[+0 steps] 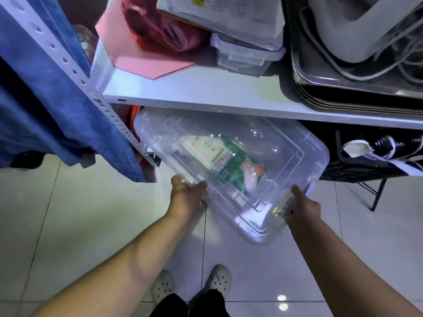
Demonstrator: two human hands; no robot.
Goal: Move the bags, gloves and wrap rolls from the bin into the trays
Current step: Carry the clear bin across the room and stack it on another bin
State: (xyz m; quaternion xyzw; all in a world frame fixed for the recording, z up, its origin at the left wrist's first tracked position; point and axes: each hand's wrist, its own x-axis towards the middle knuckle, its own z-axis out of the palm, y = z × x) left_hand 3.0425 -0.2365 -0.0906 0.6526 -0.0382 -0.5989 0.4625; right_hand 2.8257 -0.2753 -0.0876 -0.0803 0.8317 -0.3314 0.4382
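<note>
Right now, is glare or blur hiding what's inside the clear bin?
Head view: glare streaks the clear bin, yet a green-printed packet shows through; left hand and right hand gripping it look slightly blurred; the wide lens bends the shelf upright.

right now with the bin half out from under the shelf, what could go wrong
The clear bin sits at an angle, and the left hand and right hand grip only its near edge, so it could slip or twist. Its far end lies under the white shelf and may catch that edge if lifted. The green packet inside could slide.
</note>
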